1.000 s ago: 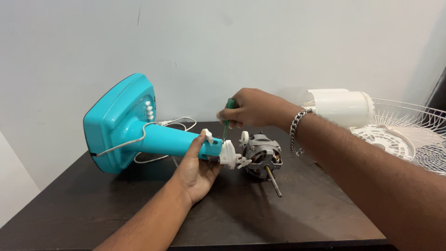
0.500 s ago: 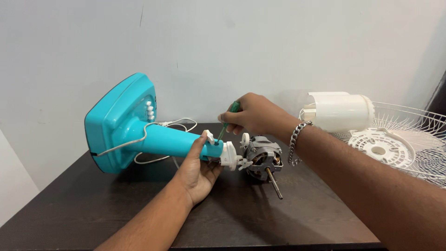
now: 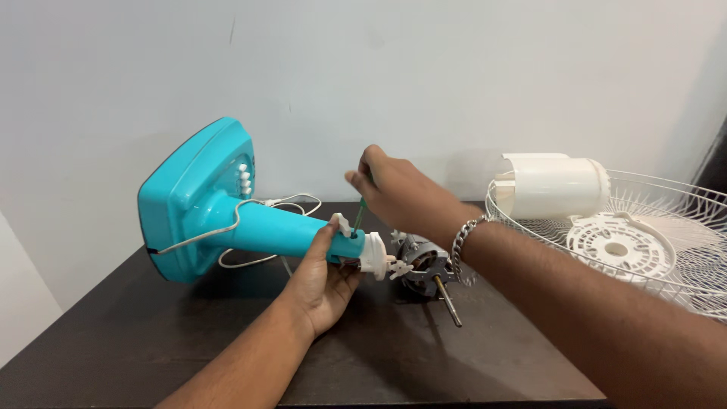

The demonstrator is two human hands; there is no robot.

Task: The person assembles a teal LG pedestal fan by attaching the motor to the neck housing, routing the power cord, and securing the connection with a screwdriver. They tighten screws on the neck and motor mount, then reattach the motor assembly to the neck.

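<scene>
A turquoise fan stand lies on its side on the dark table, base to the left, neck pointing right. My left hand grips the neck from below, near its white collar. My right hand holds a green-handled screwdriver upright, its tip on the neck just left of the collar. The bare grey fan motor with its steel shaft lies just right of the collar, partly hidden by my right wrist.
A white wire fan grille with a round white plastic hub lies at the right. A white cylindrical motor cover rests on its edge. A white power cord loops behind the stand. A plain wall stands close behind the table.
My right hand has shifted left and turned over the screwdriver, whose handle is now mostly hidden in the fist. My wrist now covers more of the motor. The left hand has not moved.
</scene>
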